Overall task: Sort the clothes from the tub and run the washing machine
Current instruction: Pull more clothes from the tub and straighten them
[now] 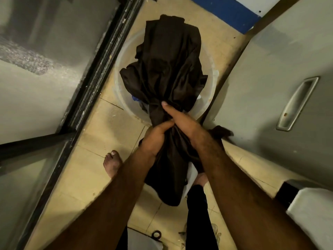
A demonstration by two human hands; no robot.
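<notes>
A large dark brown garment (167, 69) hangs bunched over a pale translucent round tub (124, 56) that stands on the floor ahead of me. My left hand (156, 138) and my right hand (185, 123) both grip the garment at its gathered middle, side by side, just above the tub's near rim. The cloth's lower end droops between my forearms toward my legs. A bit of blue and white clothing (137, 100) peeks from inside the tub beneath the dark cloth. The rest of the tub's contents are hidden.
I stand barefoot in a narrow strip of beige tiled floor (100, 138). A glass door with a black frame (93, 73) runs along the left. A grey appliance door with a recessed handle (297, 103) stands at the right. A white machine corner (310, 208) shows lower right.
</notes>
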